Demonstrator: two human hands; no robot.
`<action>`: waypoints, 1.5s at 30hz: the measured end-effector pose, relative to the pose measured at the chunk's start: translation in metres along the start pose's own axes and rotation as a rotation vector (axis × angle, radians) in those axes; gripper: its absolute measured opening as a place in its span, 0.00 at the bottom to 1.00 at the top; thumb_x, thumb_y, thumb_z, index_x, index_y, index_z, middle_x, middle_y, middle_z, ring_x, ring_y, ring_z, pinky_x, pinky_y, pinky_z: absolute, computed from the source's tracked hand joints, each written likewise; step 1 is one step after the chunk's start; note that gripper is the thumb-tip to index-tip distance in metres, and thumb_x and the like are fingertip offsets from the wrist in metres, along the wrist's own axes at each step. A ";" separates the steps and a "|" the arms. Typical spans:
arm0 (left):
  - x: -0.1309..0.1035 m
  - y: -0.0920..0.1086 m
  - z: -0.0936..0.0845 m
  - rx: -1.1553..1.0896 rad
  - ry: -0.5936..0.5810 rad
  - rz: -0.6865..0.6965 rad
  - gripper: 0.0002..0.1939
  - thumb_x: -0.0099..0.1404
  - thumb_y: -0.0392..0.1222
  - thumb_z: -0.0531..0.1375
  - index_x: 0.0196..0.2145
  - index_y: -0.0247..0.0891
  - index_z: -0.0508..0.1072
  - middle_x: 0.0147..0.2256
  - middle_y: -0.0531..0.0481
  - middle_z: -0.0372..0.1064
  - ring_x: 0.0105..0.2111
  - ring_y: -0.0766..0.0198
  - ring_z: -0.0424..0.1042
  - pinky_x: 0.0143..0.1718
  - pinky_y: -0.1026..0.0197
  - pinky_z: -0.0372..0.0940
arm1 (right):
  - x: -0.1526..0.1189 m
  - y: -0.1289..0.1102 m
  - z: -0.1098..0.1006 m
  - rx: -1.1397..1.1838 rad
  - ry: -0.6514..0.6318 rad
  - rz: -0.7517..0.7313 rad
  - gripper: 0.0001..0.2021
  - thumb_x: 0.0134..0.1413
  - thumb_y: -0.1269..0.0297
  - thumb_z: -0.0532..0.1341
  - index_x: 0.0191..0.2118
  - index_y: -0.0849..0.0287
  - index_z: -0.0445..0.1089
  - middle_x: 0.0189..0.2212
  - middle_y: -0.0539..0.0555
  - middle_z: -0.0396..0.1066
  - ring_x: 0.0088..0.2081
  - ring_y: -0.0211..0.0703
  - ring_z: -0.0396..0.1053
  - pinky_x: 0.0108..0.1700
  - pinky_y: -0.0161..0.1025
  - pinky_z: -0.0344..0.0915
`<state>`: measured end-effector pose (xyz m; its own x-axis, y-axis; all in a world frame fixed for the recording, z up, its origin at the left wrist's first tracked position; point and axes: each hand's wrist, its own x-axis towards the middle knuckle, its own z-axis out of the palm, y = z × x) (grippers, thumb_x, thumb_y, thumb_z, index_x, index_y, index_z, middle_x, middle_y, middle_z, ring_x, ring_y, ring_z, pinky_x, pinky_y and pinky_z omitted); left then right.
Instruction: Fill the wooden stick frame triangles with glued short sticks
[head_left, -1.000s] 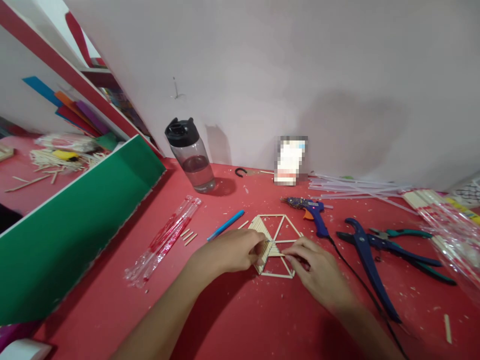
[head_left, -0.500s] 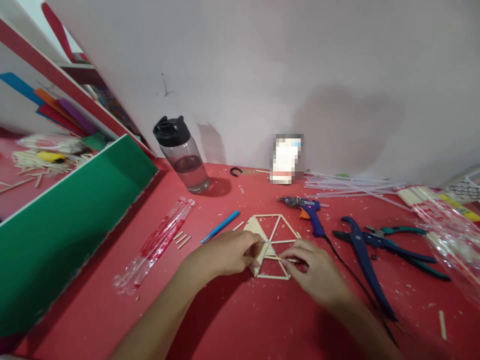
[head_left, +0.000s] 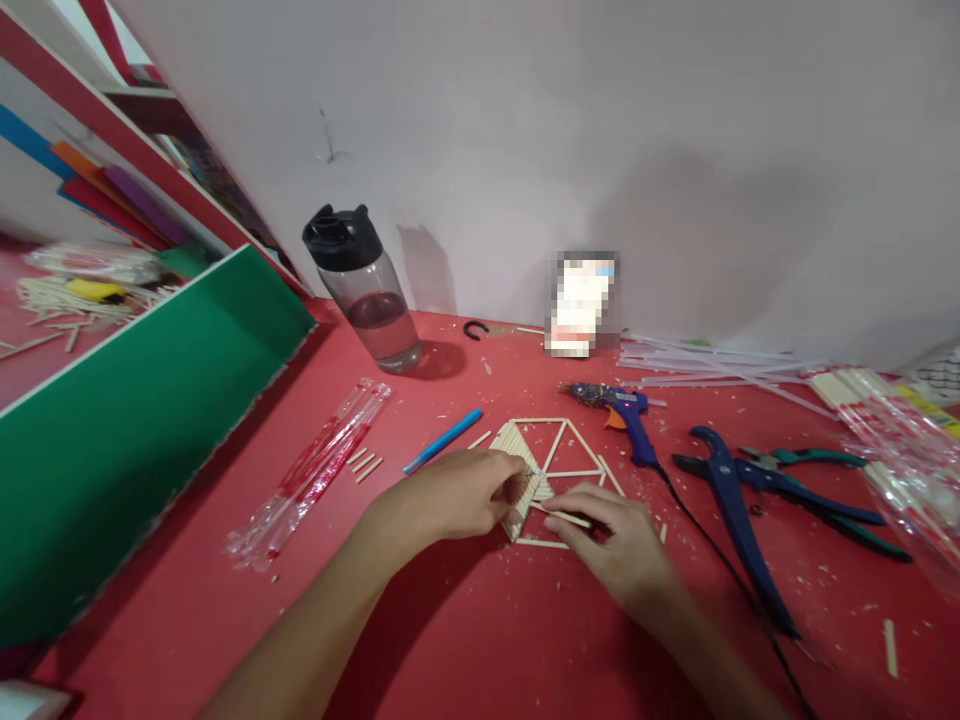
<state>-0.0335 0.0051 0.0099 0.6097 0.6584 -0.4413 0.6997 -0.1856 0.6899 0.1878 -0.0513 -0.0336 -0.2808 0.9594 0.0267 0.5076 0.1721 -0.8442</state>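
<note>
A many-sided frame of pale wooden sticks (head_left: 555, 450) lies on the red table, with spokes meeting near its middle. Its left part is filled with sticks laid side by side (head_left: 519, 442). My left hand (head_left: 480, 488) rests over this filled part, fingers pinched at its edge; what sits in the fingertips is hidden. Between the fingers of my right hand (head_left: 604, 530) is a thin wooden stick (head_left: 568, 516), held low over the front of the frame. The right hand covers the frame's lower right part.
A blue pen (head_left: 442, 441), short stick pieces (head_left: 365, 463) and plastic wrappers (head_left: 322, 470) lie left. At right are a glue gun (head_left: 626, 415), blue cutters (head_left: 739, 510) and green-handled pliers (head_left: 817, 459). A water bottle (head_left: 367, 300) and blurred phone (head_left: 583, 305) stand behind.
My right hand has shifted slightly inward and closer to the filled part with its stick. The left hand stays on the filled part. The whole view has tilted a little.
</note>
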 end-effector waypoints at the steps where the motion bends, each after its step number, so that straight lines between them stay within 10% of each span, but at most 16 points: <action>1: 0.000 0.001 0.000 -0.001 0.003 0.007 0.05 0.59 0.34 0.57 0.31 0.43 0.69 0.33 0.55 0.77 0.32 0.64 0.72 0.27 0.64 0.57 | 0.000 0.001 0.001 -0.004 -0.007 0.000 0.08 0.62 0.62 0.61 0.40 0.53 0.79 0.34 0.52 0.79 0.33 0.42 0.74 0.32 0.34 0.67; 45: 0.010 0.005 0.005 0.176 0.196 -0.052 0.05 0.67 0.44 0.59 0.34 0.42 0.69 0.31 0.56 0.73 0.29 0.63 0.71 0.29 0.60 0.53 | -0.007 0.001 0.021 -0.363 0.107 -0.264 0.07 0.66 0.73 0.53 0.37 0.56 0.63 0.29 0.52 0.66 0.33 0.44 0.66 0.35 0.39 0.61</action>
<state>-0.0226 0.0071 0.0061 0.4996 0.7958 -0.3422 0.7925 -0.2604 0.5515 0.1732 -0.0623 -0.0463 -0.3631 0.8865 0.2868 0.6877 0.4627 -0.5595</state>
